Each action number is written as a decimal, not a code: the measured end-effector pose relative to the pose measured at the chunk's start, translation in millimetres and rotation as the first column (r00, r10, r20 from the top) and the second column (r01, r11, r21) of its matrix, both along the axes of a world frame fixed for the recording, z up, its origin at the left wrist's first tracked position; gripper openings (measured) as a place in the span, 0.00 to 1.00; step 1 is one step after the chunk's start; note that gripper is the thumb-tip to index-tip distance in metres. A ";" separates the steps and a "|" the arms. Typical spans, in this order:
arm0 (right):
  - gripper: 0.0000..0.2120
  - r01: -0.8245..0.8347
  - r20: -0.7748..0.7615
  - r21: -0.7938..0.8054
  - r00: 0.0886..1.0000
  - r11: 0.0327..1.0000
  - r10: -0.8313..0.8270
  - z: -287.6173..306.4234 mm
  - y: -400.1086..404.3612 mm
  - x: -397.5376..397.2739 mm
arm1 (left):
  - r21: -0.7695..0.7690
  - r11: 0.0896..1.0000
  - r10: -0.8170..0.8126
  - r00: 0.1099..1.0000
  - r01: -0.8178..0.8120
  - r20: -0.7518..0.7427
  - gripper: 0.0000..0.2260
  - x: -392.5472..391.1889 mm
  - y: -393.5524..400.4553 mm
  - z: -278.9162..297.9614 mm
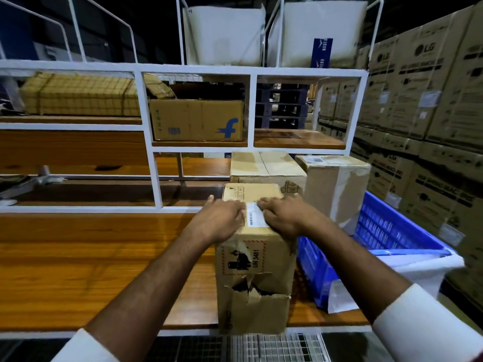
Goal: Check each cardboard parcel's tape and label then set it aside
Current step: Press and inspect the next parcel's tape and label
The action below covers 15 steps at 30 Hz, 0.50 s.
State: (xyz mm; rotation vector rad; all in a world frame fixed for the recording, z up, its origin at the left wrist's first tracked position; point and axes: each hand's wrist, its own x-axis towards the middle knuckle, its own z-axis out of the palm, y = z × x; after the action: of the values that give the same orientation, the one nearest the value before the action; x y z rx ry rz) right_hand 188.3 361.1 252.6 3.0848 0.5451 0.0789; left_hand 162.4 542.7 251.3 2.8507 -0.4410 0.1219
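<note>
A tall cardboard parcel stands at the front edge of the wooden table. Its near face is torn open low down and carries a "UN 3481" warning mark. A white barcode label lies on its top. My left hand presses flat on the top, just left of the label. My right hand presses down on the label's right side. Neither hand grips anything. Behind it stand two more taped parcels, one low and one taller.
A blue plastic crate with a white bag sits right of the parcel. A white metal rack holds a printed box and a wrapped bundle. Stacked large cartons wall the right side.
</note>
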 end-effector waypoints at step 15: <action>0.22 0.018 0.056 0.045 0.998 0.999 -0.021 -12.5 -11.5 -43.8 | -0.073 0.997 0.029 0.994 -0.021 0.101 0.20 -34.7 15.4 -23.2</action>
State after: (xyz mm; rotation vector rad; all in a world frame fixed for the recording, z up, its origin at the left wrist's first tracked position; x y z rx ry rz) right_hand 144.5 349.6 240.1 3.1189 0.5177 0.1798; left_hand 127.7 558.1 228.0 2.7890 -0.4127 0.2837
